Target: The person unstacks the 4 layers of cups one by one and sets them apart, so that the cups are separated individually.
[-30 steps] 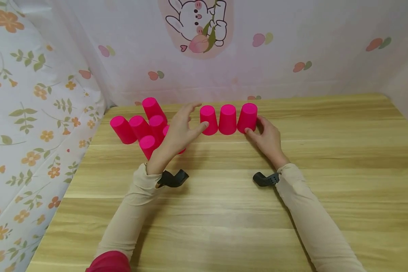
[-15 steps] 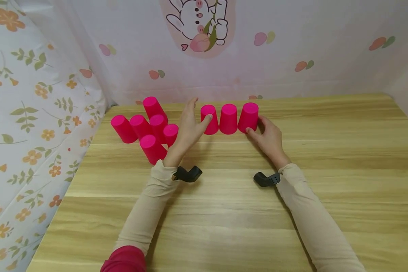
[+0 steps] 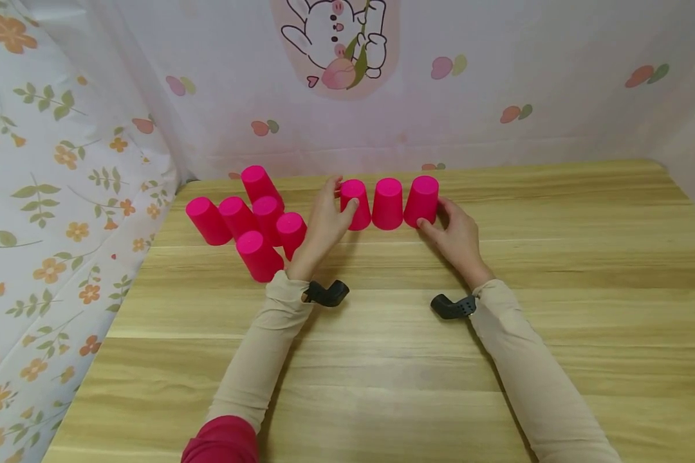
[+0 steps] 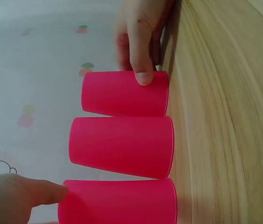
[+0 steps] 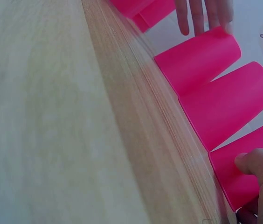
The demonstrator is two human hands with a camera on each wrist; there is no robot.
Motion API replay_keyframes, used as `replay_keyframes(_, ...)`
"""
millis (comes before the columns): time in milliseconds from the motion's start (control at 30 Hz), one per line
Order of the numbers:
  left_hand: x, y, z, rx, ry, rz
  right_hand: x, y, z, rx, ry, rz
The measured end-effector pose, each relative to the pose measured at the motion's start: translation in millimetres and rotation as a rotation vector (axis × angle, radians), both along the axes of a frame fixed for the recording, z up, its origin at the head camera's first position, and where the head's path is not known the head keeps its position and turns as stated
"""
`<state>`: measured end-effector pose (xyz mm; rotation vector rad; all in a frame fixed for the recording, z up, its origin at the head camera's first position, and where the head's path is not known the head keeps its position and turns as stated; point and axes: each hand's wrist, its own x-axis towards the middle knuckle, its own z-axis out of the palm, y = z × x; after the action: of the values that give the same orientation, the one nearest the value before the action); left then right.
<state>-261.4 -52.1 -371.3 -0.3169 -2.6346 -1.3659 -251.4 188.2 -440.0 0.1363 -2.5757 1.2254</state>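
Three bright pink cups stand upside down in a row near the table's back edge. My right hand [image 3: 454, 238] holds the right cup [image 3: 421, 200], its thumb on the near side and its other fingers mostly hidden behind. My left hand [image 3: 324, 222] is at the left cup [image 3: 356, 215]; its thumb touches the cup near the top. The right wrist view shows the other left fingers [image 5: 197, 18] fairly straight, beside that cup. Between these two stands the middle cup [image 3: 387, 204], touched by neither hand.
Several more upside-down pink cups [image 3: 259, 257] stand in a cluster on the left of the wooden table [image 3: 382, 373], close to my left wrist. A patterned white curtain [image 3: 469, 122] hangs behind the table, and floral cloth [image 3: 52, 212] hangs at the left.
My left hand has moved right, from beside the cluster to the row's left cup, and its fingers have lowered beside it. The right hand and the three cups have stayed in place.
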Motion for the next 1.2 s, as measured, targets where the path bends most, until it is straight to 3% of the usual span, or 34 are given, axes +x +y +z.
replay_keyframes(167,-1.4,-0.2,-2.7,-0.001,-0.006,0.040,0.9,-0.6,-1.2,-0.003,0.001,-0.005)
replay_keyframes(400,-3.5,-1.4,-9.2,-0.039,0.027,0.010,2.4,-1.7,-3.1,-0.004,-0.006,-0.002)
replay_keyframes(533,-4.2,-2.4,-9.7,-0.022,0.046,0.027,2.5,-2.2,-2.9,-0.008,-0.008,0.002)
replay_keyframes(867,-1.1,-7.4,6.5,0.004,0.105,0.082,0.6,-1.5,-1.0,-0.008,-0.006,0.005)
replay_keyframes(1067,1.9,-10.4,16.0,0.003,0.099,0.091,1.1,-1.7,-0.4,-0.006,-0.010,0.004)
replay_keyframes(1200,3.1,-15.0,22.7,0.018,0.138,0.096,0.7,-2.0,-0.8,-0.003,-0.012,0.001)
